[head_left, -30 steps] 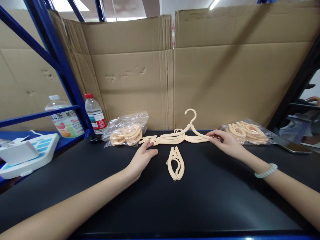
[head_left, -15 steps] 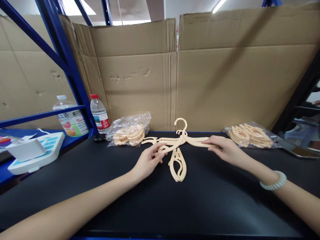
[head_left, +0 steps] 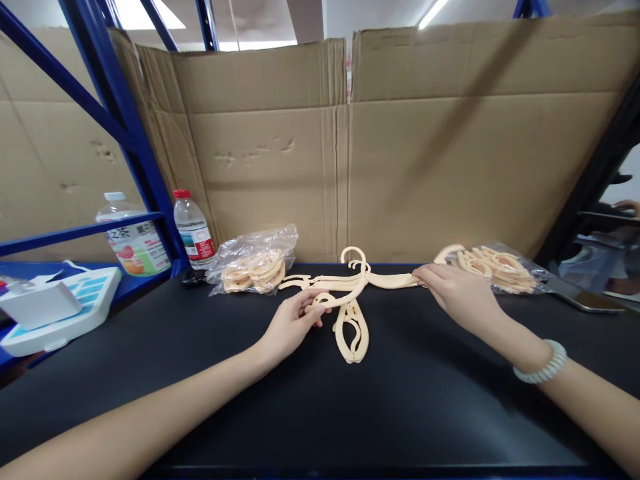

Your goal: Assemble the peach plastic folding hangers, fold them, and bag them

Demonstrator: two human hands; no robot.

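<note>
A cream plastic folding hanger (head_left: pixel 393 281) is spread between my hands, its hook tipped to the left. My left hand (head_left: pixel 293 323) pinches the tip of the left arm between thumb and fingers. Closed around the right arm is my right hand (head_left: pixel 457 293); its fingers hide part of that arm, and a curved end shows beyond them. Behind the held hanger, other opened hangers (head_left: pixel 325 287) lie on the black tabletop (head_left: pixel 380 413). One folded hanger (head_left: pixel 342 337) rests flat just in front, partly overlapped by the held one.
Clear bags of folded hangers lie at left (head_left: pixel 255 273) and right (head_left: pixel 505 270). A red-capped bottle (head_left: pixel 193 230) and a larger bottle (head_left: pixel 135 243) stand by the blue rack (head_left: pixel 135 153). A phone-like flat object (head_left: pixel 585 297) lies at right. Cardboard (head_left: pixel 475 147) walls the back.
My right hand has turned and shifted along the hanger's right arm, and its outer end now shows past my fingers. The hook has tilted left and lower. My left hand keeps its pinch.
</note>
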